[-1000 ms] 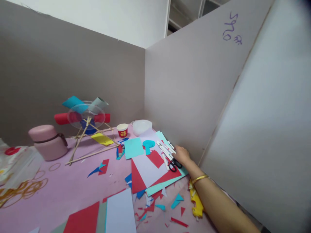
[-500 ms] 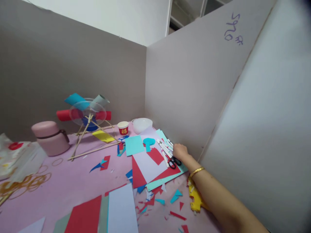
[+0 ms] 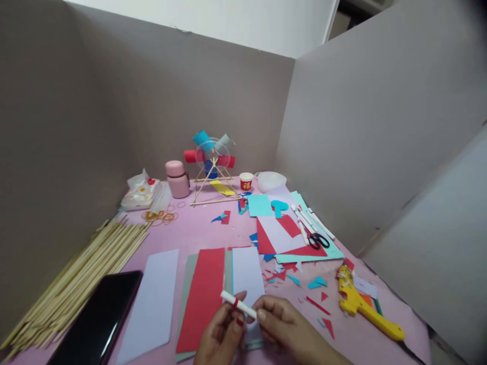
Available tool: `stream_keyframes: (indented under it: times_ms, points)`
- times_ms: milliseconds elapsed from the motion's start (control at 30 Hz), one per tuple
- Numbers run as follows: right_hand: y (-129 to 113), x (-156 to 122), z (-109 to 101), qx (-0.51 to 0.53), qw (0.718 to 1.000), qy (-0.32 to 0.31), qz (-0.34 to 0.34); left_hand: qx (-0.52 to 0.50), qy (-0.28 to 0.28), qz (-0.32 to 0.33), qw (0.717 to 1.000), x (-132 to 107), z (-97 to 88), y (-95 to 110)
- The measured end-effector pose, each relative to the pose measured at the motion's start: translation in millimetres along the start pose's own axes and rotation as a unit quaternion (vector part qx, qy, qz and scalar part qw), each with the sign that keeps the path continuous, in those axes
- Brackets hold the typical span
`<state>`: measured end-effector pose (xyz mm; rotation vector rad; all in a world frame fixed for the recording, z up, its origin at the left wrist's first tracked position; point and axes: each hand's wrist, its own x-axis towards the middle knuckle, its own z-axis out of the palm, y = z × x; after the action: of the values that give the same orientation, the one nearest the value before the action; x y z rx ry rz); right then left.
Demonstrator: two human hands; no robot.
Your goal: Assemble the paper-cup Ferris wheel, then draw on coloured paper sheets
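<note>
Both my hands meet low in the view over the paper strips. My right hand (image 3: 283,322) and my left hand (image 3: 222,334) pinch a white marker pen with a red band (image 3: 238,303), held slanted between them. Under the hands lie long strips of paper: a red one (image 3: 203,289), a pale lilac one (image 3: 246,271) and a grey one beneath. Further right sits a stack of coloured sheets (image 3: 292,238) with more white pens (image 3: 304,223) and black scissors (image 3: 318,241) on it.
A yellow glue gun (image 3: 361,306) lies at the right. Wooden sticks (image 3: 81,276) and a black phone (image 3: 97,319) lie at the left. At the back stand a paper wheel model (image 3: 211,157), a pink flask (image 3: 177,179), a red cup (image 3: 246,181) and a white bowl (image 3: 271,180). Cardboard walls enclose the pink table.
My right hand has come back from the pens beside the scissors with one pen. My left hand has come into view and joined it. The view has swung left and down.
</note>
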<state>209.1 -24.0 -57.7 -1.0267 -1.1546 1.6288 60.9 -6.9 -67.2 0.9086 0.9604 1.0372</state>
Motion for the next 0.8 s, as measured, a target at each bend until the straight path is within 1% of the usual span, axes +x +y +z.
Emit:
stream_keyframes:
  times_ms: [67,133,300,433,533,633,733,800]
  points:
    - [9.9,-0.2,8.6,0.024,1.000,0.000,0.004,-0.008,0.009,-0.023,1.000,0.1,-2.5,1.9]
    - [11.9,0.0,8.8,0.013,1.000,0.011,0.002,-0.013,0.016,-0.028,0.999,1.3,-4.5,2.9]
    - [9.0,-2.6,5.6,-0.026,0.999,0.022,0.000,-0.026,0.027,-0.008,0.999,2.8,-7.1,4.5]
    - [13.0,-4.8,5.6,-0.059,0.998,0.038,-0.006,-0.028,0.030,-0.008,0.999,3.9,-10.5,7.4]
    - [14.9,-5.1,4.8,-0.065,0.997,0.041,-0.009,-0.023,0.042,-0.005,0.999,5.1,-11.4,9.6]
    - [11.9,-5.9,5.4,-0.082,0.996,0.035,-0.008,-0.021,0.054,-0.003,0.998,5.1,-10.1,10.5]
    - [6.7,-8.5,5.0,-0.111,0.993,0.035,-0.011,-0.038,0.079,0.001,0.996,6.9,-13.1,15.3]
    - [4.7,-11.0,1.2,-0.157,0.985,0.063,-0.029,-0.067,0.121,0.020,0.990,10.5,-20.0,23.7]
